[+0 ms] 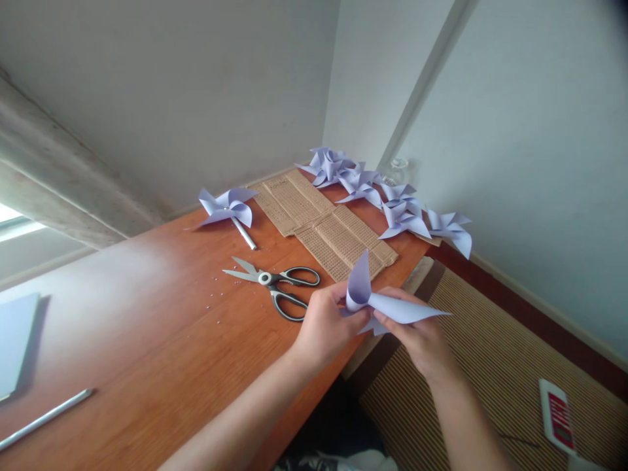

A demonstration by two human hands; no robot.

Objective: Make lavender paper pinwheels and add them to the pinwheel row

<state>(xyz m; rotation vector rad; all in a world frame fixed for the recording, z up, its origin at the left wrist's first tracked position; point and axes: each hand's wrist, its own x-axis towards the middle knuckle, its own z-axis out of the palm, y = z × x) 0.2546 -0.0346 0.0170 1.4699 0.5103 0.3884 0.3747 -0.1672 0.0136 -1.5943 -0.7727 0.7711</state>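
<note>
A lavender paper pinwheel [360, 286], partly folded, is held between both hands above the table's right edge. My left hand [330, 322] pinches its left side with thumb and fingers. On the other side, my right hand [417, 333] grips the paper with the thumb near the middle. Two curled blades show; the lower part is partly hidden by the fingers. Just left of my left hand lies a pair of scissors [265, 279] with its blades apart, one handle loop partly covered by that hand.
Several finished pinwheels [400, 216] rest along the far right edge. One pinwheel with a stick [228, 208] lies near the wall. Flattened cardboard [314, 219] spans the table [161, 314]. A silvery stick [46, 417] and blue paper stack [17, 340] lie left.
</note>
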